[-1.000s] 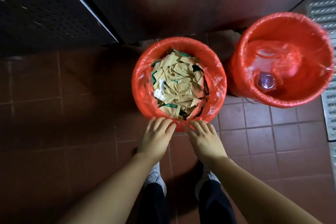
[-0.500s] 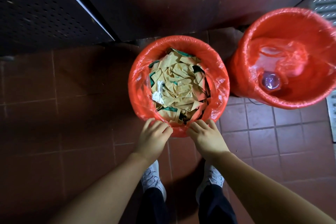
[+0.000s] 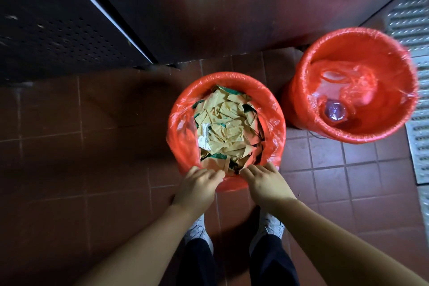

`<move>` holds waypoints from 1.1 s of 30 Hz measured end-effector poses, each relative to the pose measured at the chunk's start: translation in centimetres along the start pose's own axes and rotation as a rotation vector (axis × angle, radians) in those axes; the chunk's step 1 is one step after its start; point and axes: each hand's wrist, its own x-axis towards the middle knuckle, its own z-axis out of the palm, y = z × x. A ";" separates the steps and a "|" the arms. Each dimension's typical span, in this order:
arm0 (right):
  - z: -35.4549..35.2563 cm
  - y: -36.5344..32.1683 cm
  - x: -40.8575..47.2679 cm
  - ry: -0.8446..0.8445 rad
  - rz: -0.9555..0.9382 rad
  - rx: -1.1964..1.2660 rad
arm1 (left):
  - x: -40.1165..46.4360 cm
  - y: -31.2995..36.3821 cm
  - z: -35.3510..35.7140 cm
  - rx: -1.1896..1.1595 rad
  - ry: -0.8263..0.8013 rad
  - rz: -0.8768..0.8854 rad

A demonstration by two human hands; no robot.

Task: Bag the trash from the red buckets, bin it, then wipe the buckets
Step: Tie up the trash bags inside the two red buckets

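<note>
Red-brown tiled floor [image 3: 69, 146], steel cabinet [image 3: 209, 7] behind.

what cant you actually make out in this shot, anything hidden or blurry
Head view only:
- Fingertips of the left hand and right hand: blurred at the near bucket's rim, so grip unclear.
- Near bucket's depth: hidden under paper scraps.
- Far bucket's right rim: motion-blurred.
- Its bottle: veiled by red liner.
</note>
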 end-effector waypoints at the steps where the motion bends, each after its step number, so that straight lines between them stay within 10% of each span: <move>1: -0.3 0.4 0.3 0.004 0.008 -0.018 | 0.6 0.0 -0.3 0.009 0.016 0.004; 7: -0.8 1.5 2.9 0.101 0.218 0.004 | 4.6 -0.6 -1.0 0.114 0.002 -0.105; 16: 0.9 4.3 1.2 0.211 1.066 0.557 | 2.2 0.2 0.1 0.109 0.024 -0.036; 33: 0.5 4.7 3.7 0.290 1.300 0.648 | 1.1 -1.3 -0.3 0.078 0.079 0.008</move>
